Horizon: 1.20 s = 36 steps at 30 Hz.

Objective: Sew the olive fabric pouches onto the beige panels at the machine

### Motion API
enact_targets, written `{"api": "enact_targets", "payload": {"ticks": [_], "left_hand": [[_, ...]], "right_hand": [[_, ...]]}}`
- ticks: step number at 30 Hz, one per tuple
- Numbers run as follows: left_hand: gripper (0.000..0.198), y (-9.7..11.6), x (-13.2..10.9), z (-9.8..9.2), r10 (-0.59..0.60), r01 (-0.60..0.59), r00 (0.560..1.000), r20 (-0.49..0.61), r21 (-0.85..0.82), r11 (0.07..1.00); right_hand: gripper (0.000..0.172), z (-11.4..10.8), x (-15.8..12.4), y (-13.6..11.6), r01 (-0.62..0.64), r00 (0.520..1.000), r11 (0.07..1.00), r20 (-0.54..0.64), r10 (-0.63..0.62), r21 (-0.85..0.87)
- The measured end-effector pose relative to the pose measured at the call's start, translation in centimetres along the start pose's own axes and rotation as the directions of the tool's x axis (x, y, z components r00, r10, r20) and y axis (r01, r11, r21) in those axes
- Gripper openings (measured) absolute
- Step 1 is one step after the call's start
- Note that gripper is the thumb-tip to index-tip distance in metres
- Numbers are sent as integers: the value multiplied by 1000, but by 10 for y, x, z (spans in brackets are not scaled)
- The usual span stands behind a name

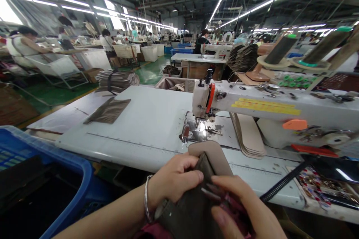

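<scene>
A dark olive fabric piece [190,209] is held low in front of me, close to the table's front edge. My left hand [176,179], with a silver bangle at the wrist, pinches its upper edge between thumb and fingers. On its right side, my right hand [241,201] is curled around the fabric, where a small metallic thing shows blurred between thumb and fingers. Behind the fabric stands a beige rounded panel [215,153], its lower part hidden. Beyond is the sewing machine [204,101] with its metal needle plate [193,130].
Several beige panels [249,138] lie right of the needle plate. A folded brown cloth [109,110] rests on the white table [140,115]. A blue crate [84,171] stands at left, a tray of small parts [314,190] at right. Other people sit farther back.
</scene>
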State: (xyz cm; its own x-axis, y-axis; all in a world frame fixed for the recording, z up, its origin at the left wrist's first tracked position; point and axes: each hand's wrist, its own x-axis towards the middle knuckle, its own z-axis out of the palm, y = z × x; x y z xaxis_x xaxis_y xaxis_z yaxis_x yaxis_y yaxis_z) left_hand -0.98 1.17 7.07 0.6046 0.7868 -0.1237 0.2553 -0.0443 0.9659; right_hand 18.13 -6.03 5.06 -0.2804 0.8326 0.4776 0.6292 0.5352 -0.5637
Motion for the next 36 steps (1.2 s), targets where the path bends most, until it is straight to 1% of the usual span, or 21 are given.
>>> {"api": "enact_targets", "payload": {"ticks": [1,3,6,9,11,14,20,25,27,33,36], "left_hand": [[21,1,-1,0,12,-12,1000,0,-7,1000],[23,2,-1,1,34,-34,999,-7,-20,999],[24,4,-1,4,60,-60,998,-16,-41,997],[24,6,0,6,103,-103,995,-10,-22,994],[25,7,0,7,118,-118,993,-4,13,993],[25,9,-1,6,133,-132,991,-11,66,989],[25,12,-2,4,229,-228,973,6,95,969],[24,11,-1,5,188,-189,982,18,132,973],[24,11,-1,5,168,-167,986,4,142,976],[25,8,-3,4,151,-152,988,11,93,984],[27,5,-3,5,110,-110,994,9,82,991]], "right_hand": [[29,-4,1,1,-42,998,999,-44,41,-24],[25,-9,3,1,-66,993,997,-99,61,-49],[27,-10,6,-3,-33,990,997,-137,22,-77],[28,-6,8,-5,-31,986,995,-164,14,-98],[29,-5,9,-4,-27,987,994,-161,10,-105],[31,-5,9,-2,-8,993,994,-118,-5,-108],[30,-7,9,0,-14,996,991,-89,2,-135],[29,-7,8,-1,-32,996,987,-86,18,-160],[28,-7,8,-1,-44,995,985,-93,29,-166],[26,-5,9,-2,-56,993,984,-115,37,-170],[25,-4,9,-2,-53,993,987,-108,37,-152]]}}
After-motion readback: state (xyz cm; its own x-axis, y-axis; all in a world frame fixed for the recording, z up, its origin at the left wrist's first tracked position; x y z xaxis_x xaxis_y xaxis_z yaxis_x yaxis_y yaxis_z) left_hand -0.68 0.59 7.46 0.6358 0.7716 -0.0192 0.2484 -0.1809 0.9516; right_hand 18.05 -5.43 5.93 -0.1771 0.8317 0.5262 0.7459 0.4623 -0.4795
